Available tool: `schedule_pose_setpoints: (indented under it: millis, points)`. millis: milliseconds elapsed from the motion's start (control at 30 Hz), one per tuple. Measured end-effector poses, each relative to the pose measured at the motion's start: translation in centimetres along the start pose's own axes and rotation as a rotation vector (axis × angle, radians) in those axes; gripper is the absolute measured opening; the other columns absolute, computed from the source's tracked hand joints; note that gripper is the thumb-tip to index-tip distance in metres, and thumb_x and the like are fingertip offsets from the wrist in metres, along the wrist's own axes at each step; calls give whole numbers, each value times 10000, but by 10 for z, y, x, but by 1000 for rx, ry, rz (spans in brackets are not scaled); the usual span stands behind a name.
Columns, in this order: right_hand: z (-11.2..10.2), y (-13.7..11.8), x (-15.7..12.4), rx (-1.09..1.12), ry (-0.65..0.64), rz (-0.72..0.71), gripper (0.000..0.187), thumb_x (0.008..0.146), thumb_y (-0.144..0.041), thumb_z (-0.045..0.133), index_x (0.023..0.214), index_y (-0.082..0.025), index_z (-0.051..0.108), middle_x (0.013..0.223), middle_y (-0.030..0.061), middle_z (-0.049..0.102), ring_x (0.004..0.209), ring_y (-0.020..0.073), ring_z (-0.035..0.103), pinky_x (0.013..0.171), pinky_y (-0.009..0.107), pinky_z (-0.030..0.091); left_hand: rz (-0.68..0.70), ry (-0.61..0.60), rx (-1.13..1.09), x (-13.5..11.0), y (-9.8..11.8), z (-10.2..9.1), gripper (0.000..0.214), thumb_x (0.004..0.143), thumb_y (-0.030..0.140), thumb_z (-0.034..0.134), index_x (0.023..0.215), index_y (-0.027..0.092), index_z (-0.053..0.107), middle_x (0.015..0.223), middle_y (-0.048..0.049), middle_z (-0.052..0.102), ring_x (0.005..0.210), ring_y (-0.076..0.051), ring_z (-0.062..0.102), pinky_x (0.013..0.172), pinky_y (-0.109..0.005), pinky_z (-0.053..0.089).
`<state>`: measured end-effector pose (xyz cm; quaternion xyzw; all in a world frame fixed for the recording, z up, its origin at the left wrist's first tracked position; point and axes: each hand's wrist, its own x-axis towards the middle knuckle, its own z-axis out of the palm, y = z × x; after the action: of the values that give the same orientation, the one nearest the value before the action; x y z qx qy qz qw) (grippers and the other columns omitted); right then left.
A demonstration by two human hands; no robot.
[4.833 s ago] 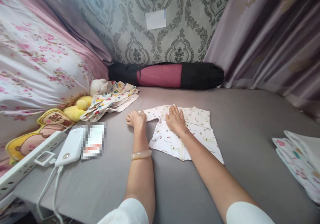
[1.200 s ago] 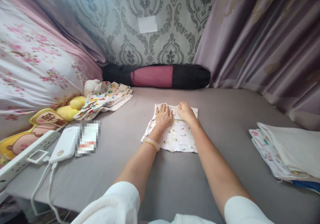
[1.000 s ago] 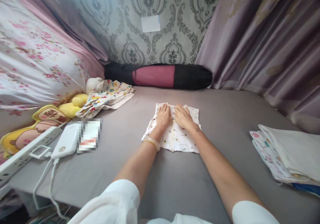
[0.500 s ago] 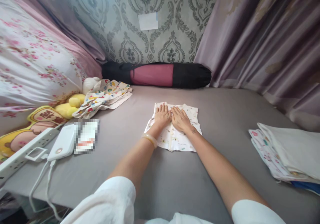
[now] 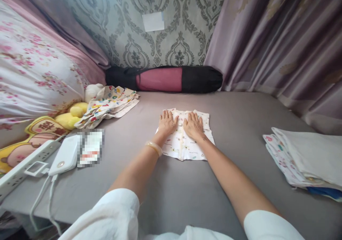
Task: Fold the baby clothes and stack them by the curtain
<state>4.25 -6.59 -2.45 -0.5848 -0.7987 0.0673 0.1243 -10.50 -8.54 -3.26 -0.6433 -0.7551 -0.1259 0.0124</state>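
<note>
Well, the left hand (image 5: pixel 167 123) and right hand (image 5: pixel 193 126) lie spread on the shirt (image 5: pixel 182 140) (probably soft and light), maybe best held by its bottom corners.

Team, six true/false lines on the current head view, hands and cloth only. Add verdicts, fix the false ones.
1. The left hand and the right hand both rest on the printed garment. True.
2. The right hand is balled into a fist. False: it is open and laid flat.
3. A pale bangle circles the left wrist. True.
4. The hands overlap. False: a narrow gap separates them.
5. A folded cloth stack lies toward the right edge of the picture. True.
6. The printed garment lies on top of that stack. False: it lies apart from it, on the grey sheet.
</note>
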Motion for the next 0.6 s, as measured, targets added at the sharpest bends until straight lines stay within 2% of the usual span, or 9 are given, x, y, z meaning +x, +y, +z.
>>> schedule_pose_setpoints:
  millis: [167, 333, 467, 600]
  points:
    - [-1, -2, -2, -21, 32, 113, 630, 990, -401, 263, 1492, -30, 344, 1580, 194, 271, 1459, 350, 192, 1168, 547, 97, -43, 1, -43, 0, 0, 3, 752, 975, 520, 219, 1463, -39, 340, 1538, -282, 305, 1464, -356, 244, 1178, -489, 222]
    - [-2, -3, -2, -29, 18, 151, 648, 989, -433, 276, 1499, -39, 342, 1575, 217, 265, 1454, 389, 179, 1152, 584, 93, -52, 26, -50, 0, 0, 2, 746, 968, 527, 242, 1466, -19, 345, 1531, -282, 322, 1457, -367, 258, 1165, -514, 232]
    - [-4, -3, -5, -21, 41, 137, 628, 991, -420, 280, 1488, -45, 364, 1569, 222, 280, 1450, 381, 197, 1147, 589, 107, 37, 37, -4, -4, 0, -2, 679, 987, 489, 215, 1446, 26, 406, 1522, -232, 378, 1456, -339, 273, 1189, -502, 182]
    - [-5, -5, -10, -31, 152, 37, 570, 994, -346, 275, 1498, -91, 359, 1598, 183, 231, 1476, 324, 151, 1161, 572, 74, 198, 86, 6, -8, 1, -6, 610, 999, 451, 220, 1463, 102, 410, 1551, -159, 365, 1479, -297, 226, 1212, -496, 109]
